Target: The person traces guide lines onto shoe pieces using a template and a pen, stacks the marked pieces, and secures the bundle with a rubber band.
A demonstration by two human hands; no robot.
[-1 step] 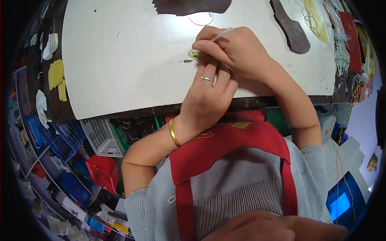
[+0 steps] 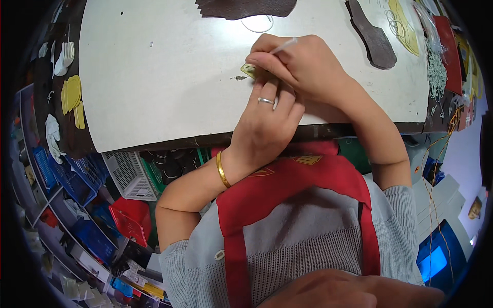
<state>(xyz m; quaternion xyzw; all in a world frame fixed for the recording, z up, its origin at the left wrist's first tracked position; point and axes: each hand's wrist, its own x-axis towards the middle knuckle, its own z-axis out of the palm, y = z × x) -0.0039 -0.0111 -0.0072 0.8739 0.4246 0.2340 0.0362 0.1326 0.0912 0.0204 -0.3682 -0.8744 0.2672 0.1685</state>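
My right hand (image 2: 295,64) is closed around a thin whitish pen-like stick (image 2: 285,45); its upper end slants out above my knuckles and its lower end is hidden. Just below, my left hand (image 2: 269,115) has its fingers bent down onto a small yellow-green piece (image 2: 247,70) with dark marks. That piece lies against the white tabletop (image 2: 164,87), mostly covered by both hands. A small dark smudge (image 2: 240,78) shows on the board beside it.
Stacked dark brown leather pieces (image 2: 246,7) lie at the far edge, with another stack (image 2: 375,41) to the right. Pale cord (image 2: 436,72) hangs at the right edge. Yellow cut pieces (image 2: 71,95) sit at the left. Below the table stand plastic baskets (image 2: 131,177).
The upper end of the whitish stick has tipped slightly lower and to the left. Both hands are in almost the same place.
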